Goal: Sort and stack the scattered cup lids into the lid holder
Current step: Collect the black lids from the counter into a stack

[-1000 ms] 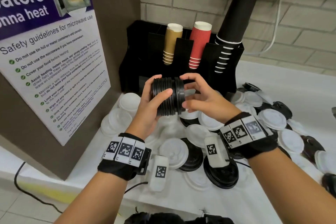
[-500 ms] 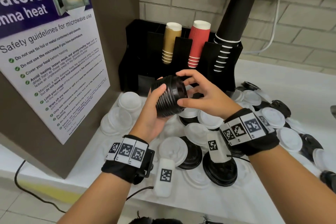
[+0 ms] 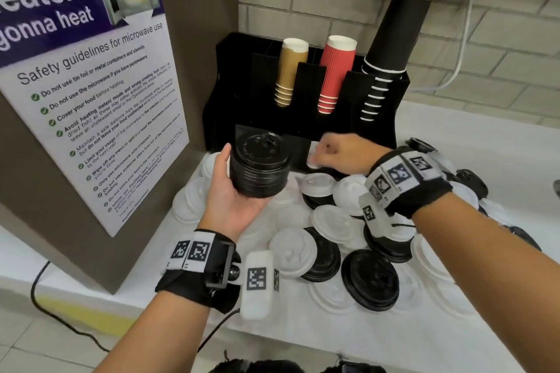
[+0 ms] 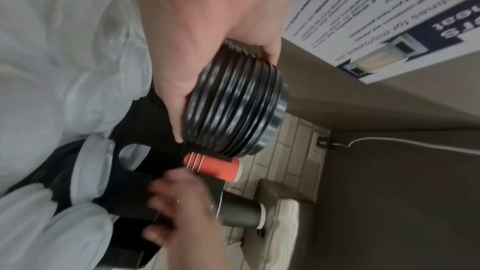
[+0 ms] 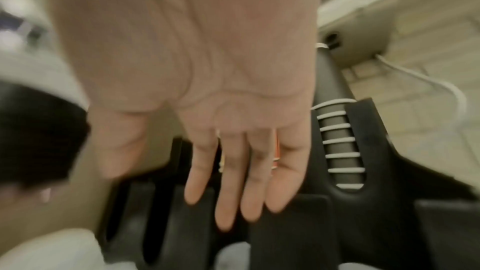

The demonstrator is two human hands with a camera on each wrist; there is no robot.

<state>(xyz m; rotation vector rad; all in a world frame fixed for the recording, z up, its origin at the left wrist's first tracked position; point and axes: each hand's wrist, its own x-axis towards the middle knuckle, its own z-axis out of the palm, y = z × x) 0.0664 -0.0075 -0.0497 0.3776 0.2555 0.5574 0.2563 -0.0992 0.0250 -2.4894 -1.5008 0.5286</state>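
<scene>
My left hand grips a tall stack of black lids upright, just in front of the black lid holder; the left wrist view shows its thumb and fingers curled round the stack. To the right of the stack, my right hand hovers at the holder's low front, close to a white lid. Its fingers are straight and hold nothing in the blurred right wrist view. White lids and black lids lie scattered and overlapping on the white counter.
The holder's top slots carry a gold cup stack, a red one and a tall black one. A brown board with a microwave poster walls off the left. A brick wall and a white cable are behind.
The right hand let go of the black lid stack and moved right toward the holder's front. The left hand turned the stack from sideways to upright and now holds it alone.
</scene>
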